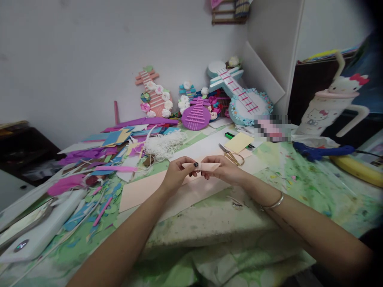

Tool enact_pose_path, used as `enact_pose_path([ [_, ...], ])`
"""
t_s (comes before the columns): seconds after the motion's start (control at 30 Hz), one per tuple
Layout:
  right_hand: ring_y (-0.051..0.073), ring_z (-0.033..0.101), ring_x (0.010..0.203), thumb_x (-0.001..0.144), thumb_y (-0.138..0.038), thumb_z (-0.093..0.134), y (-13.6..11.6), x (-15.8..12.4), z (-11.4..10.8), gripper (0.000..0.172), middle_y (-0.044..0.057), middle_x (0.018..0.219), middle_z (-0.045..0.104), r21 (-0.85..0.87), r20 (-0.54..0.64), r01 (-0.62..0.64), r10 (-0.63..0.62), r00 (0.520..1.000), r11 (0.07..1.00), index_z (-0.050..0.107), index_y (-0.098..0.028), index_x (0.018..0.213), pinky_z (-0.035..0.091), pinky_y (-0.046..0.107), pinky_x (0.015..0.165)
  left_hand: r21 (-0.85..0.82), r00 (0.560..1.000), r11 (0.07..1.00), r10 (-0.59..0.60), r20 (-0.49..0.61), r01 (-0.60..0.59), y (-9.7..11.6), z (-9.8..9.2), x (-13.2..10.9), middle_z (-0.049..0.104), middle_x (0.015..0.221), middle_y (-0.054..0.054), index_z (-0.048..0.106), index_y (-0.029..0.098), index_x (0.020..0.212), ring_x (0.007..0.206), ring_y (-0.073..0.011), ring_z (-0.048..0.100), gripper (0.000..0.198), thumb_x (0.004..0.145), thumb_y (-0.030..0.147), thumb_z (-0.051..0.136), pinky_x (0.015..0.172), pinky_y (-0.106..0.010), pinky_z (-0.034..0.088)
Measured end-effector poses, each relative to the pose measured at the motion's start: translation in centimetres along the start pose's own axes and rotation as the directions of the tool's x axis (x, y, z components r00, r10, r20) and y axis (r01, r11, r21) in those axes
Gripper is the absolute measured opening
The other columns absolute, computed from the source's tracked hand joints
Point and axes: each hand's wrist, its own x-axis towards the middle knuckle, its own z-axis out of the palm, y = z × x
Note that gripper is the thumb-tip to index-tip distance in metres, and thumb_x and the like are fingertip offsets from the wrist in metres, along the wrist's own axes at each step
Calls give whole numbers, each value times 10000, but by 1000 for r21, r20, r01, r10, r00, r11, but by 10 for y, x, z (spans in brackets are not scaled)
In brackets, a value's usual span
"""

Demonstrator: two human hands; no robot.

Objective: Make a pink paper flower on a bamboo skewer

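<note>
Both my hands meet over the middle of the table and pinch a small folded piece of pale peach paper [209, 166] between them. My left hand [176, 175] grips its left end with thumb and fingers closed. My right hand [226, 170] holds the right end, fingers curled; a thin bangle sits on that wrist. Under the hands lies a larger peach sheet [140, 195]. A pair of gold scissors [231, 156] lies just beyond my right hand, beside a yellow paper square [239, 142].
Scraps of coloured paper [98, 159] and a heap of white string [164, 144] cover the left side. Paper craft guitars [239, 95] lean on the back wall. A blue glue gun [320, 151], a cartoon-cat tumbler [326, 107] and a white device [38, 231] stand around.
</note>
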Motion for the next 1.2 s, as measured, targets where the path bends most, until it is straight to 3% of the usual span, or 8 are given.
enact_pose_path([
  [0.37, 70, 483, 559, 703, -251, 694, 7, 4, 4, 160, 17, 673, 572, 211, 30, -45, 39, 999, 976, 619, -116, 745, 380, 218, 558, -104, 999, 995, -2, 41, 6, -4, 4, -2, 612, 598, 0, 617, 116, 749, 540, -86, 557, 223, 658, 290, 724, 575, -211, 444],
  [0.67, 95, 486, 597, 707, -243, 660, 9, 4, 5, 152, -2, 644, 534, 226, 60, 15, -30, 998, 974, 613, -138, 806, 381, 244, 580, -89, 995, 992, 84, -53, -89, -6, 6, 0, 609, 620, 8, 618, 122, 735, 515, -73, 554, 180, 677, 269, 704, 541, -197, 440],
  [0.73, 98, 495, 603, 690, -212, 651, 12, 7, 2, 140, -6, 651, 537, 166, 1, 38, -39, 999, 985, 598, -143, 798, 379, 245, 581, -84, 992, 992, 84, -97, -92, -6, 5, 0, 619, 614, 2, 613, 120, 725, 516, -80, 568, 179, 673, 265, 706, 539, -198, 444],
  [0.83, 93, 472, 570, 710, -211, 607, 16, 10, -5, 88, -24, 617, 513, -96, -256, 137, -157, 954, 986, 560, -158, 762, 364, 240, 566, -58, 980, 995, 68, -189, -80, -6, 3, 0, 651, 620, -26, 617, 112, 730, 539, -112, 615, 198, 663, 271, 713, 538, -207, 456],
  [0.9, 90, 440, 560, 737, -214, 571, 15, 9, -8, 59, -35, 618, 479, -375, -441, 184, -349, 827, 909, 534, -173, 759, 348, 238, 557, -56, 965, 996, 50, -258, -67, -6, 2, 1, 656, 608, -34, 621, 108, 740, 569, -140, 647, 225, 650, 288, 724, 541, -212, 469],
  [0.97, 98, 431, 584, 755, -204, 552, 12, 6, -6, 41, -30, 651, 470, -643, -460, 188, -571, 680, 742, 518, -186, 770, 345, 246, 567, -69, 953, 996, 29, -302, -52, -6, 3, 1, 654, 597, -31, 621, 108, 746, 602, -164, 670, 251, 634, 301, 737, 555, -220, 488],
  [1.1, 143, 480, 709, 767, -157, 546, 8, -1, 8, 46, 8, 715, 497, -930, -92, 250, -826, 556, 271, 526, -193, 787, 376, 293, 654, -77, 953, 996, 11, -302, -36, -5, 9, -1, 677, 647, -52, 611, 102, 759, 655, -196, 692, 277, 619, 300, 747, 609, -253, 531],
  [1.2, 171, 488, 778, 761, -138, 560, 8, -3, 17, 88, 36, 787, 515, -969, 72, 242, -872, 484, 54, 549, -195, 827, 378, 335, 711, -80, 945, 996, 0, -328, -28, -4, 11, -2, 688, 671, -67, 602, 96, 766, 652, -200, 694, 290, 612, 290, 753, 643, -286, 555],
])
